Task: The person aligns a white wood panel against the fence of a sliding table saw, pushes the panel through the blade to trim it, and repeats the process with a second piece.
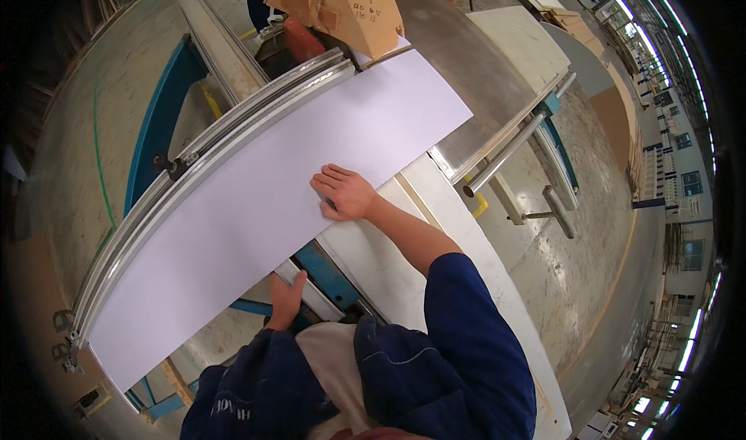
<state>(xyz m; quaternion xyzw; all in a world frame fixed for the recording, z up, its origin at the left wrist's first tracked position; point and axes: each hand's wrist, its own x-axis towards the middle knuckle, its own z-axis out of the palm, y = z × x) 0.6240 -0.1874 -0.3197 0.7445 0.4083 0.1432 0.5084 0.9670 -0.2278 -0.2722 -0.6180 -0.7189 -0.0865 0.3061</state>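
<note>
A long white panel [194,253] lies diagonally across the sliding table saw, along an aluminium fence [225,120] with a black clamp fitting [177,164]. My right hand [342,194] rests flat on the panel near its near edge, fingers out and slightly parted, holding nothing. My left hand [287,296] is lower, at the panel's near edge, with its thumb on a metal rail [318,292] and its other fingers mostly hidden. A white sliding table section [381,261] runs under my right forearm.
A cardboard piece [365,17] and a red guard [299,40] stand beyond the panel. The steel saw table [435,59] extends right, with a metal tube [501,156] and support arm beside it. A blue frame arm [151,129] is at left, above concrete floor [559,300].
</note>
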